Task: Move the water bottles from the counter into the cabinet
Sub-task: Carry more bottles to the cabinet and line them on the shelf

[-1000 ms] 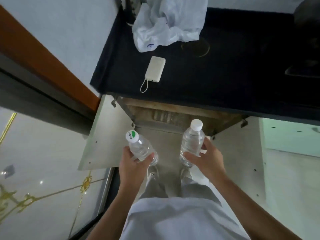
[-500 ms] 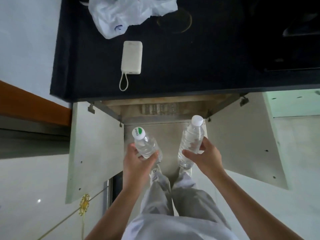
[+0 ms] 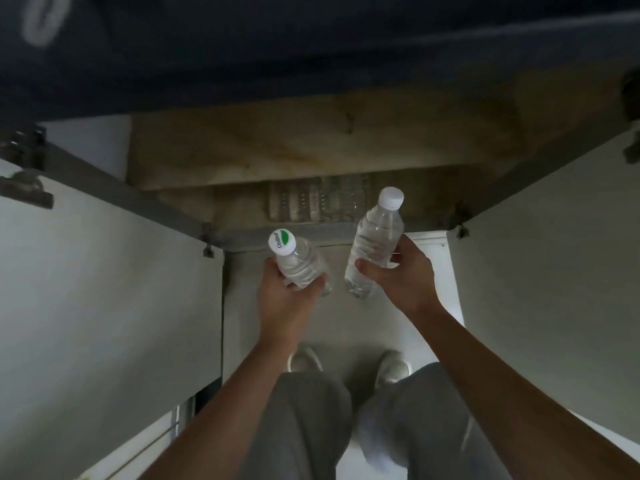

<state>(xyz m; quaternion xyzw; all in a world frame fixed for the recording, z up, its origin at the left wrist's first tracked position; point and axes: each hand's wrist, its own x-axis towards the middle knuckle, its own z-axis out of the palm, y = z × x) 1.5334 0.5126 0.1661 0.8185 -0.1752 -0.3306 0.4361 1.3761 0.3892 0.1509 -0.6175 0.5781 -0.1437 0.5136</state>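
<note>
cabinet (image 3: 311, 147): open, dead ahead of both hands
left hand (image 3: 287, 299): wrapped round green-logo bottle (image 3: 298, 265), near upright
right hand (image 3: 401, 275): wrapped round white-cap bottle (image 3: 377, 244), neck leaning in; I read it as nearer

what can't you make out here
Head view only:
- Bottles inside the cabinet: dim and blurred, count unclear.
- Counter: cut off by the top edge; any bottles left there unseen.
- White smear top left: motion-blurred, unidentifiable.
- Left hand fingers: hidden behind its bottle.
</note>
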